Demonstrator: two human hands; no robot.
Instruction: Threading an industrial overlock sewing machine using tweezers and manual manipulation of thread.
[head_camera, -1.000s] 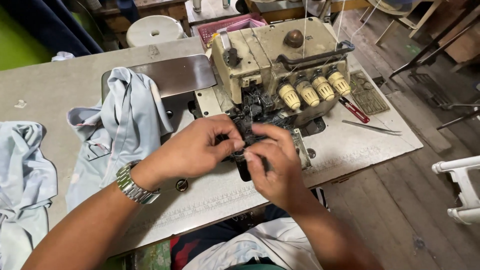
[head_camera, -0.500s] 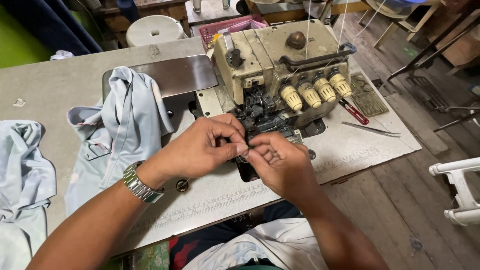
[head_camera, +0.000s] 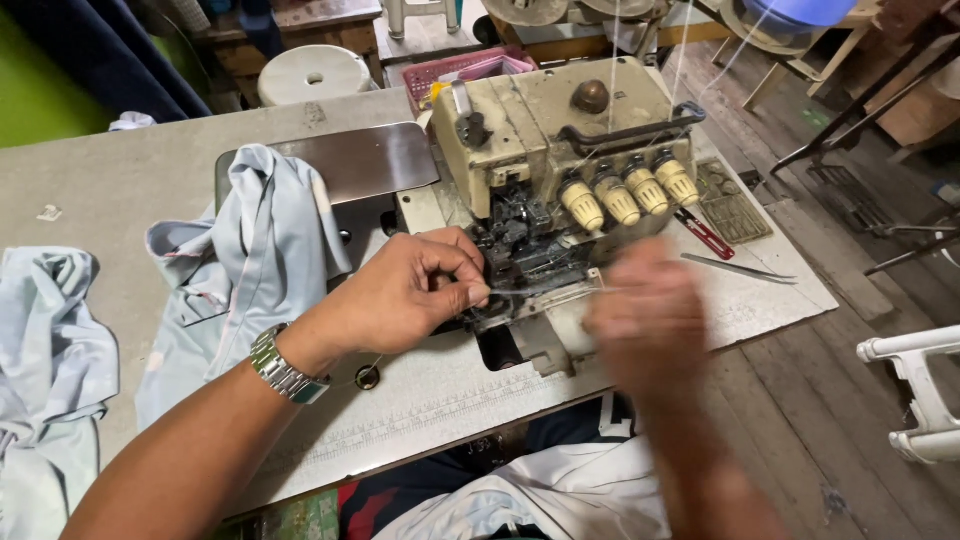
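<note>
The left hand (head_camera: 410, 295) is pinched shut, thumb and forefinger closed on a fine thread (head_camera: 545, 293) right at the dark open front of the overlock sewing machine (head_camera: 570, 165); the right hand (head_camera: 648, 318) is a blur just to the right of it, so I cannot tell whether it is open or gripping anything, though the thread seems to run toward it. Both hands hover over the grey table (head_camera: 120, 180). The machine stands just beyond the hands. A crumpled pale blue garment (head_camera: 250, 260) lies to the left of the left hand. Four cream tension knobs (head_camera: 628, 192) sit above the right hand. A steel wristwatch (head_camera: 284, 368) circles the left wrist. Red-handled snips (head_camera: 706, 232) and metal tweezers (head_camera: 738, 267) lie right of the right hand.
</note>
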